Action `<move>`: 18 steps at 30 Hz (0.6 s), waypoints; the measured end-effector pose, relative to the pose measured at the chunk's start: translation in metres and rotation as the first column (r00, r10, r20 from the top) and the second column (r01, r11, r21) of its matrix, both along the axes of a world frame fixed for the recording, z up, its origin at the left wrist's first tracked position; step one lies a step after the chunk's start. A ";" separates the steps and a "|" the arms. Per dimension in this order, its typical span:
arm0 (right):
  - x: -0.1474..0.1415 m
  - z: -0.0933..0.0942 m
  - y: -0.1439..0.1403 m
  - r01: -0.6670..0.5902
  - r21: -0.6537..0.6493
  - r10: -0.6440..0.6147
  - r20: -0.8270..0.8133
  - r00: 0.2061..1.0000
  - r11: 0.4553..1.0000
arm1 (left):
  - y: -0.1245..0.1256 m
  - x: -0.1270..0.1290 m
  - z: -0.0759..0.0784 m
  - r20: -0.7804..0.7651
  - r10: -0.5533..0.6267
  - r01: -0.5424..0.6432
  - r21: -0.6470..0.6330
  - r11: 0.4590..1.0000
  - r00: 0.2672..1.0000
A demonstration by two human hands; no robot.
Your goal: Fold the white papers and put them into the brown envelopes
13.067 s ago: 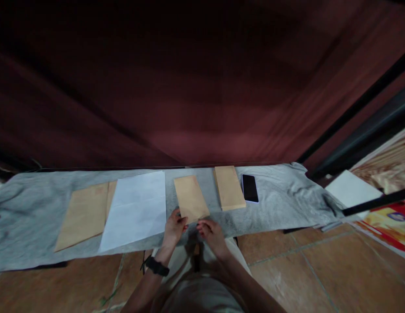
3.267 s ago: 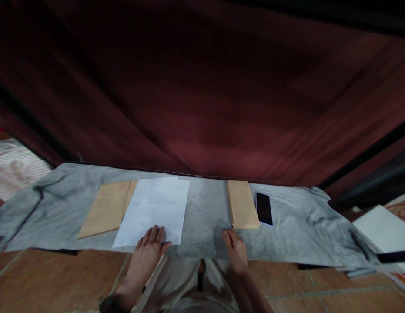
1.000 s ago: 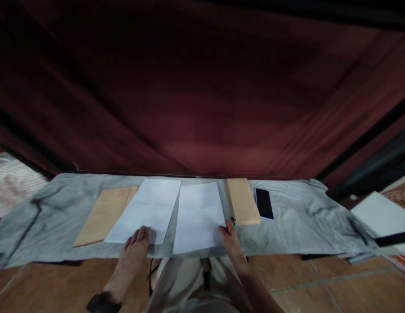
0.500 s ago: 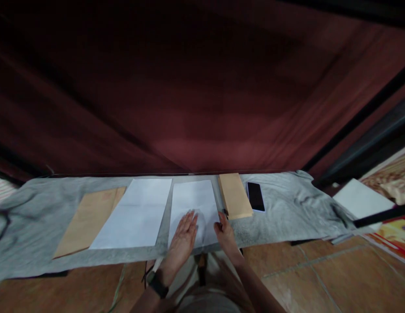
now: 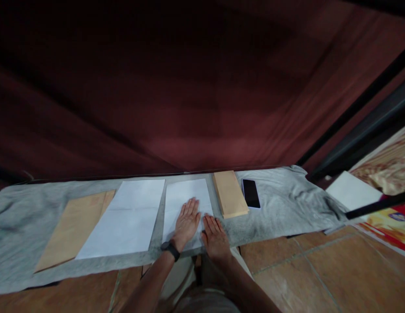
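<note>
Both hands, the left hand (image 5: 187, 221) and right hand (image 5: 215, 232), lie open and flat on the white sheet (image 5: 188, 204) beside the brown envelopes (image 5: 229, 193), so pressing evenly outward should smooth it without creasing.

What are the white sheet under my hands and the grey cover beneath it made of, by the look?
The white sheet looks like thin matte paper: flat, crisp-edged, with faint fold creases. The grey cover looks like soft mottled cloth, perhaps jersey; it wrinkles and drapes at the right end. Left hand and right hand lie flat.
</note>
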State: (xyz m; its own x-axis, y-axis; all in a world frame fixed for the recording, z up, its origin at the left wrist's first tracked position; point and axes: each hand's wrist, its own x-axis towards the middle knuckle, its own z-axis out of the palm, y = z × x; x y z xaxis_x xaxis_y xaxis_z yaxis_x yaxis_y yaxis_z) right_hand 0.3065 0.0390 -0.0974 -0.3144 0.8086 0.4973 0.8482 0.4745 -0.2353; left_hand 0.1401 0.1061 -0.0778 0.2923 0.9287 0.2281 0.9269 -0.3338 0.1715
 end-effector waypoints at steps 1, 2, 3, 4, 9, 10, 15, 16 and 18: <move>0.001 0.000 0.000 -0.005 0.008 0.005 0.008 1.000 1.000 | 0.004 -0.004 -0.002 0.006 0.028 -0.028 0.009 1.000 1.000; 0.001 0.001 0.000 -0.010 0.015 0.010 0.014 1.000 1.000 | 0.008 -0.010 -0.004 0.013 0.058 -0.058 0.016 0.998 0.998; 0.002 0.002 0.001 -0.014 0.023 0.014 0.017 1.000 1.000 | 0.011 -0.016 -0.005 0.021 0.088 -0.089 0.019 0.996 0.996; 0.002 0.003 0.001 -0.015 0.031 0.014 0.017 1.000 0.999 | 0.015 -0.022 -0.006 0.026 0.121 -0.121 0.019 0.992 0.992; 0.001 0.006 0.000 -0.001 0.046 0.002 -0.009 1.000 0.999 | 0.027 -0.054 -0.006 0.059 0.265 -0.267 0.025 0.963 0.962; 0.001 0.006 -0.001 -0.002 0.039 0.003 -0.013 1.000 0.999 | 0.027 -0.059 -0.006 0.074 0.276 -0.280 0.036 0.959 0.958; 0.001 0.007 -0.002 -0.021 -0.016 0.021 -0.034 0.999 1.000 | 0.006 -0.064 0.000 0.126 0.254 -0.267 0.098 0.959 0.959; 0.001 0.007 -0.001 -0.023 -0.026 0.022 -0.038 0.999 0.999 | -0.004 -0.059 0.001 0.126 0.223 -0.236 0.095 0.967 0.967; 0.002 0.009 0.000 -0.021 -0.042 0.019 -0.045 0.999 0.999 | -0.031 -0.045 0.000 0.121 0.098 -0.109 0.092 0.990 0.988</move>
